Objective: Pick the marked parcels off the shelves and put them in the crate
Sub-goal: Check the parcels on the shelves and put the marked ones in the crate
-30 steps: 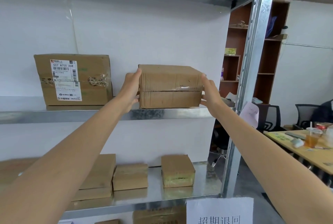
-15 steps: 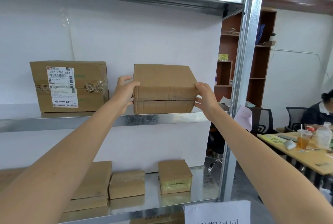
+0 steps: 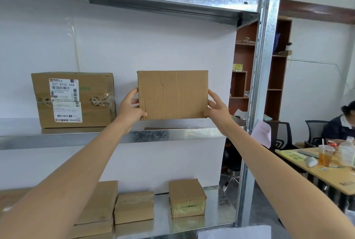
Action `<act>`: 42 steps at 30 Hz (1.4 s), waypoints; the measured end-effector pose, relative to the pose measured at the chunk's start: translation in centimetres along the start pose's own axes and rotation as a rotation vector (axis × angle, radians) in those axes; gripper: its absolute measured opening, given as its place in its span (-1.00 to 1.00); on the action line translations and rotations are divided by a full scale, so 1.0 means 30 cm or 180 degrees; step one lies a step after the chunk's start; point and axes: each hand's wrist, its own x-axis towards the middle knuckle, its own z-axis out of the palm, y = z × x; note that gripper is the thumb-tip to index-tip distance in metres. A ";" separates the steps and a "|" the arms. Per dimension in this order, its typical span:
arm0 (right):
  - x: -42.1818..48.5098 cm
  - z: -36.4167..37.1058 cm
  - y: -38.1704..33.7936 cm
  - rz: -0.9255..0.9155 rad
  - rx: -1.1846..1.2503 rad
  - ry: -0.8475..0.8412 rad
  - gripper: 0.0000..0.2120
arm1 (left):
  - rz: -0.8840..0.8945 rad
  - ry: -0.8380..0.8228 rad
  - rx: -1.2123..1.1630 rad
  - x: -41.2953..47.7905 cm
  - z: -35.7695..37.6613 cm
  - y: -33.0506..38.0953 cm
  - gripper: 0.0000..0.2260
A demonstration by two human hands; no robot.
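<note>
The left hand (image 3: pixel 130 109) and right hand (image 3: pixel 217 108) each curl round a side edge of the box (image 3: pixel 172 94), held over the shelf (image 3: pixel 76 140) near its right front corner. Best drawn straight out, squeezed evenly, clear of the post (image 3: pixel 263 85).

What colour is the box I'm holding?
The held box is plain brown cardboard, unlabelled on the facing side; best seen in the head view.

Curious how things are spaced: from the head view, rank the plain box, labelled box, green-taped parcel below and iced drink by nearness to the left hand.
1. Plain box: gripped by the left hand.
2. Labelled box: just left, same shelf.
3. Green-taped parcel: lower shelf, below right.
4. Iced drink: desk, far right.
</note>
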 end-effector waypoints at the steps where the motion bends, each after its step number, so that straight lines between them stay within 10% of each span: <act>1: -0.002 0.003 -0.005 -0.0026 -0.0031 -0.0045 -0.28 | 0.0044 0.0024 -0.0001 0.008 -0.001 -0.002 -0.26; 11: 0.015 0.029 0.001 0.0210 0.0041 0.0207 -0.83 | 0.0355 0.0116 0.0092 0.013 -0.015 -0.014 -0.50; 26: 0.036 0.036 -0.001 0.0304 0.0956 0.0192 -0.52 | 0.0240 -0.0038 0.0158 -0.014 -0.025 -0.013 -0.29; 37: 0.023 0.036 0.021 0.0229 0.1106 0.0272 -0.70 | 0.0080 -0.0053 -0.0003 -0.001 -0.047 0.001 -0.81; 42: 0.020 0.032 0.036 0.0012 0.0761 0.0355 -0.48 | 0.0308 -0.0017 0.0104 -0.004 -0.057 -0.022 -0.49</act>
